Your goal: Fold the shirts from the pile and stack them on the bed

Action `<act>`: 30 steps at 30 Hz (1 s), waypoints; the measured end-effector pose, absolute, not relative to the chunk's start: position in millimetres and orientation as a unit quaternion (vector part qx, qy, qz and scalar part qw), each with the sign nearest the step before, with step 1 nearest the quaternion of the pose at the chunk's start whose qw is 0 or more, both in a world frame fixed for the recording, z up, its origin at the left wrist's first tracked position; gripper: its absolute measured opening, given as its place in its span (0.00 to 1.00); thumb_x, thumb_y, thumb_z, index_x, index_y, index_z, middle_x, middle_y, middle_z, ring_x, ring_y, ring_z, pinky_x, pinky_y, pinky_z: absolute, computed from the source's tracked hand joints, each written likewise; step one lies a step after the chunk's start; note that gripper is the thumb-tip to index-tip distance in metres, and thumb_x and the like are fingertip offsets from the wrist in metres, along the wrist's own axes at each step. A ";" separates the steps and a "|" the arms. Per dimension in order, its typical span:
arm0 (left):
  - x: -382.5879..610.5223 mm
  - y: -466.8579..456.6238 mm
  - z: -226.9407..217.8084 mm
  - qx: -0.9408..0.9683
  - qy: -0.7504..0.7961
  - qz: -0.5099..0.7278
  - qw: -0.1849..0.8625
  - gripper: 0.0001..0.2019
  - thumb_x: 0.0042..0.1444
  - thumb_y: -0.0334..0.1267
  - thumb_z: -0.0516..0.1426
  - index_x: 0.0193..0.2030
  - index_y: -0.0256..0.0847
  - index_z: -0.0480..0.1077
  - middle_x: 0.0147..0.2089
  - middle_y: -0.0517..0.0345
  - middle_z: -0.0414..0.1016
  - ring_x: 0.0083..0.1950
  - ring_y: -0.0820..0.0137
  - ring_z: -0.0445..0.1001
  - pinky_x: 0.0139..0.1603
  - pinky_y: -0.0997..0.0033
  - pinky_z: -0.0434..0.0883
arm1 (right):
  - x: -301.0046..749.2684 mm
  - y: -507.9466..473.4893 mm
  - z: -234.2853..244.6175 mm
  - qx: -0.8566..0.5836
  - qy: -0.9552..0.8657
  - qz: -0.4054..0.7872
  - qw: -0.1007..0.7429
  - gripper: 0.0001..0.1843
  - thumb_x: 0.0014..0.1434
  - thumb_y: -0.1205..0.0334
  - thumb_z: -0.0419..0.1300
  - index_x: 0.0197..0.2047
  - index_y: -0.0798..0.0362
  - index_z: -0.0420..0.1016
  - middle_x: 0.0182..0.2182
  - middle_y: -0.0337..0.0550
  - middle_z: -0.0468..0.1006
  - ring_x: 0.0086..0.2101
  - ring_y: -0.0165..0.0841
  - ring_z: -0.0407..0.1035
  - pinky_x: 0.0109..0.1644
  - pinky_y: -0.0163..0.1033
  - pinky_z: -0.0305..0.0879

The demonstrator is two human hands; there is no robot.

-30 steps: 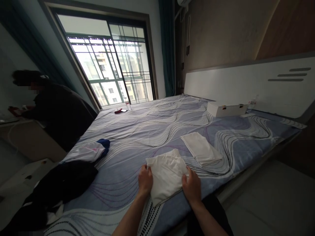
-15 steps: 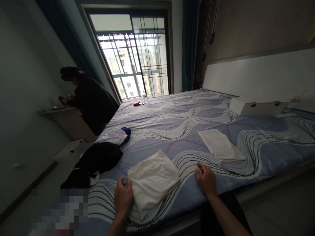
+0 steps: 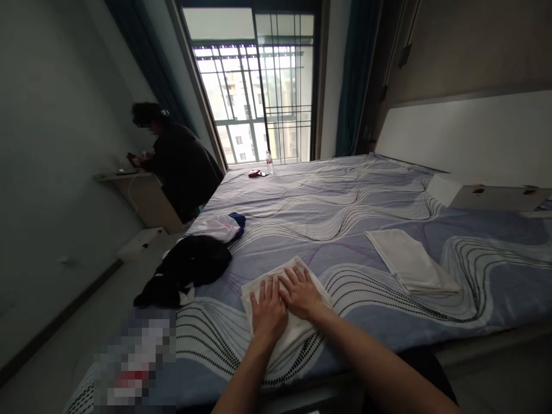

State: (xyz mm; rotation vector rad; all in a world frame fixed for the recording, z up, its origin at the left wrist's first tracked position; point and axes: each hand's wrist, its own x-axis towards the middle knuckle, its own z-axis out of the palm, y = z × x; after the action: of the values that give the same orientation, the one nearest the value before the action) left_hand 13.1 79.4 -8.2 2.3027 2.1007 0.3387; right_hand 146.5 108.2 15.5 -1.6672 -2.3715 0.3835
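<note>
A folded white cloth (image 3: 259, 284) lies near the front edge of the bed (image 3: 336, 201), which has a grey-blue sheet with wavy dotted lines. My left hand (image 3: 268, 310) lies flat on the cloth, fingers stretched out. My right hand (image 3: 301, 292) rests flat beside it on the same cloth, fingers spread. The two hands touch side by side and hide much of the cloth.
A second folded white cloth (image 3: 411, 265) lies to the right. Dark clothing (image 3: 190, 270) and a white-and-blue garment (image 3: 219, 227) sit at the bed's left edge. A white box (image 3: 491, 196) stands by the headboard. Another person (image 3: 181, 164) stands at a shelf near the window; a bottle (image 3: 269, 163) is at the far edge.
My right hand has come left from the bare sheet onto the cloth. My left hand has moved from the cloth's left edge onto its top. The view has turned left.
</note>
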 end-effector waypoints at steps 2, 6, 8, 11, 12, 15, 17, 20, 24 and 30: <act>8.1 82.8 -4.8 0.715 0.691 0.106 0.006 0.28 0.66 0.42 0.43 0.73 0.50 0.54 0.77 0.54 0.48 0.77 0.53 0.45 0.73 0.36 0.43 | 155.1 121.7 7.5 -0.581 -0.796 0.130 0.106 0.32 0.70 0.43 0.42 0.74 0.39 0.49 0.74 0.40 0.44 0.72 0.44 0.33 0.70 0.64 0.24; -6.8 92.7 2.9 0.657 0.747 0.096 0.012 0.28 0.67 0.48 0.43 0.73 0.53 0.55 0.76 0.50 0.51 0.76 0.47 0.48 0.69 0.29 0.45 | 167.9 145.5 9.6 -0.622 -0.764 0.148 0.093 0.33 0.69 0.43 0.42 0.74 0.39 0.48 0.75 0.39 0.42 0.72 0.46 0.34 0.69 0.67 0.29; -14.2 97.7 5.4 0.643 0.760 0.090 0.020 0.28 0.67 0.50 0.42 0.73 0.53 0.54 0.76 0.48 0.52 0.75 0.46 0.48 0.68 0.28 0.47 | 168.9 150.9 16.9 -0.659 -0.732 0.157 0.078 0.32 0.70 0.45 0.41 0.74 0.40 0.48 0.75 0.40 0.42 0.71 0.48 0.36 0.69 0.67 0.29; -20.7 102.3 4.6 0.639 0.764 0.084 0.020 0.29 0.67 0.51 0.42 0.73 0.53 0.54 0.76 0.49 0.52 0.76 0.46 0.47 0.68 0.29 0.48 | 157.0 140.7 25.2 -0.703 -0.695 0.124 0.086 0.32 0.71 0.49 0.40 0.74 0.46 0.49 0.74 0.46 0.43 0.71 0.53 0.33 0.68 0.70 0.22; -21.6 102.8 3.2 0.640 0.764 0.082 0.015 0.29 0.67 0.51 0.42 0.73 0.52 0.54 0.76 0.49 0.52 0.75 0.46 0.47 0.68 0.29 0.48 | 150.0 132.4 25.5 -0.690 -0.709 0.106 0.103 0.32 0.71 0.48 0.40 0.74 0.47 0.50 0.74 0.47 0.43 0.72 0.53 0.31 0.68 0.70 0.19; -21.9 102.2 -1.8 0.650 0.757 0.072 -0.013 0.28 0.67 0.49 0.43 0.73 0.51 0.54 0.76 0.48 0.52 0.75 0.45 0.48 0.67 0.29 0.49 | 128.9 104.4 17.9 -0.570 -0.801 0.096 0.156 0.32 0.71 0.45 0.38 0.74 0.43 0.50 0.74 0.42 0.43 0.72 0.47 0.31 0.70 0.64 0.19; -21.5 101.1 -3.9 0.652 0.755 0.069 -0.029 0.28 0.67 0.48 0.43 0.73 0.51 0.54 0.76 0.48 0.52 0.75 0.45 0.49 0.67 0.29 0.50 | 121.5 94.9 10.5 -0.525 -0.826 0.117 0.166 0.31 0.71 0.44 0.37 0.74 0.39 0.50 0.74 0.39 0.45 0.72 0.44 0.35 0.71 0.62 0.22; -21.1 100.0 -4.4 0.650 0.756 0.073 -0.031 0.28 0.68 0.47 0.42 0.73 0.52 0.53 0.76 0.48 0.53 0.74 0.45 0.50 0.66 0.29 0.51 | 122.6 106.2 4.6 -0.557 -0.805 0.129 0.157 0.33 0.70 0.42 0.40 0.74 0.42 0.51 0.74 0.42 0.46 0.72 0.45 0.35 0.71 0.61 0.23; -21.3 100.3 -3.6 0.649 0.757 0.070 -0.016 0.28 0.68 0.48 0.40 0.73 0.52 0.53 0.76 0.48 0.52 0.75 0.45 0.49 0.66 0.29 0.51 | 129.0 145.7 7.3 -0.607 -0.772 0.138 0.129 0.34 0.69 0.42 0.42 0.73 0.45 0.52 0.74 0.45 0.47 0.72 0.45 0.36 0.71 0.62 0.22; -21.8 101.2 -4.5 0.646 0.759 0.076 -0.006 0.29 0.67 0.49 0.39 0.74 0.51 0.51 0.76 0.48 0.51 0.75 0.45 0.47 0.67 0.29 0.49 | 122.9 157.5 12.7 -0.642 -0.746 0.125 0.120 0.33 0.70 0.47 0.39 0.74 0.49 0.51 0.74 0.47 0.45 0.72 0.45 0.34 0.70 0.63 0.23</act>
State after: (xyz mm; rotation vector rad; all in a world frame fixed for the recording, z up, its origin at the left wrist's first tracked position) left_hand -21.8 101.2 -4.5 2.0378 2.3934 0.2403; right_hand 122.9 157.5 12.7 -1.8767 -2.1808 0.3642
